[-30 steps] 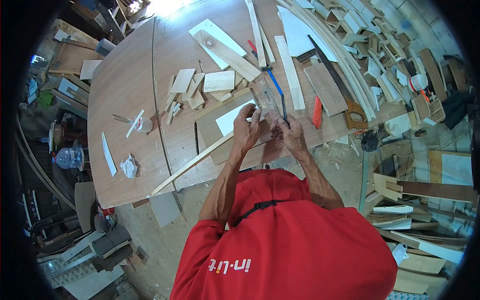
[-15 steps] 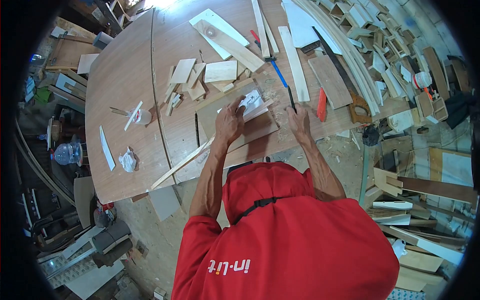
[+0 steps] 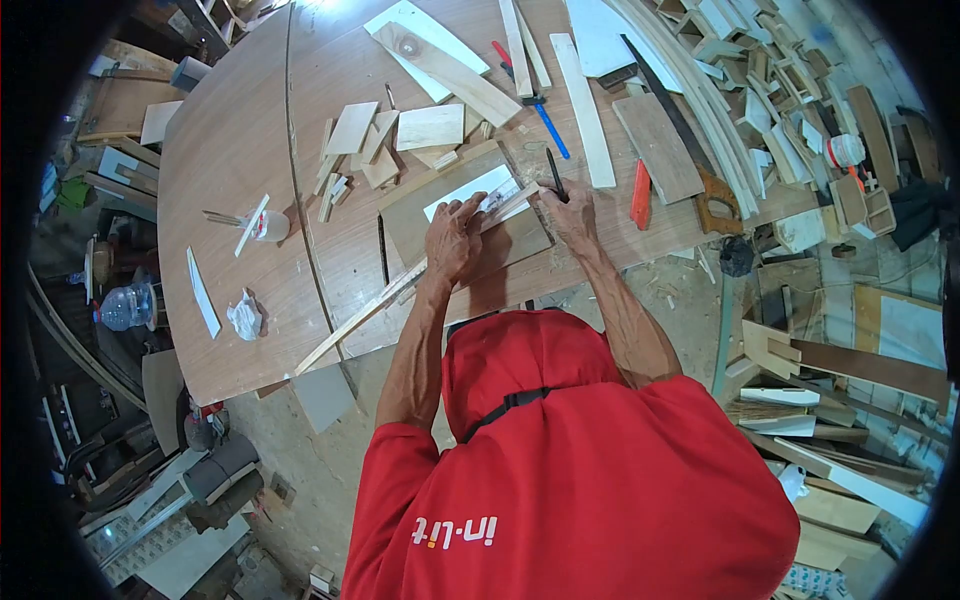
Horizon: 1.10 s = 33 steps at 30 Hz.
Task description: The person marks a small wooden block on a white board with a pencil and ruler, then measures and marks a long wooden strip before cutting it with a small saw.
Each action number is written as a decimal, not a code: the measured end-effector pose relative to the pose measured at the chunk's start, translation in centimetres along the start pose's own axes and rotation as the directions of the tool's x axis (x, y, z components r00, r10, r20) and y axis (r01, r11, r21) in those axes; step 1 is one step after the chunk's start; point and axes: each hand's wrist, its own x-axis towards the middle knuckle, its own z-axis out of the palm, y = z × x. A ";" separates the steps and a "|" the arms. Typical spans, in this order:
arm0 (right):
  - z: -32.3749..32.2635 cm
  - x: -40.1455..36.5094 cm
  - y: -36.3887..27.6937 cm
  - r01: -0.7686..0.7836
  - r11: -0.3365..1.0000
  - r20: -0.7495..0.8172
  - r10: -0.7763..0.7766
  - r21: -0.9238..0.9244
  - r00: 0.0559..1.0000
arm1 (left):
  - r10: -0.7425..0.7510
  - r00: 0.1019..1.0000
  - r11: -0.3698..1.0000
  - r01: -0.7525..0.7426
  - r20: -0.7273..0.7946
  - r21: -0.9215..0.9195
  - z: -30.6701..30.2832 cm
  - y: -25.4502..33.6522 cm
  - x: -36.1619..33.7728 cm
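Note:
On the table, my left hand [image 3: 455,238] presses down with bent fingers on a long thin wooden strip [image 3: 360,318]. The strip runs from the table's near edge, under that hand, and over a sheet of white paper [image 3: 465,190] with dark markings. Beneath the paper lies a flat brown board [image 3: 405,228]. My right hand [image 3: 570,215] grips a dark pencil [image 3: 552,165], which points up and away, and its fingers are right at the strip's far end. A thin dark stick [image 3: 383,250] lies along the board's left edge.
Wood offcuts [image 3: 430,128] lie beyond the board. A blue-handled tool [image 3: 552,132], a red cutter [image 3: 641,196] and a handsaw [image 3: 720,208] are to the right. At left stand a cup [image 3: 268,226] with sticks and crumpled paper [image 3: 245,315]. A seam [image 3: 300,215] crosses the table.
My right hand has moved left with the pencil, from beside the board to the strip's end. The left hand stays on the strip, and the paper beneath shows more.

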 end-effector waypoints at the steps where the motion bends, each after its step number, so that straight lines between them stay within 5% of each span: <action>1: -0.1 -0.1 -0.4 -0.008 1.000 -0.008 0.009 0.028 1.000 | -0.013 1.000 1.000 0.013 0.023 -0.005 -0.1 0.1 0.1; 11: 0.4 -0.4 -0.9 -0.140 0.985 -0.024 0.143 0.097 0.989 | 0.037 0.999 0.998 -0.038 0.021 0.048 0.1 0.3 0.0; 33: 0.3 -0.8 0.2 -0.127 0.989 -0.036 0.130 0.079 0.991 | 0.064 0.997 0.983 -0.068 0.031 0.171 2.2 -0.1 0.3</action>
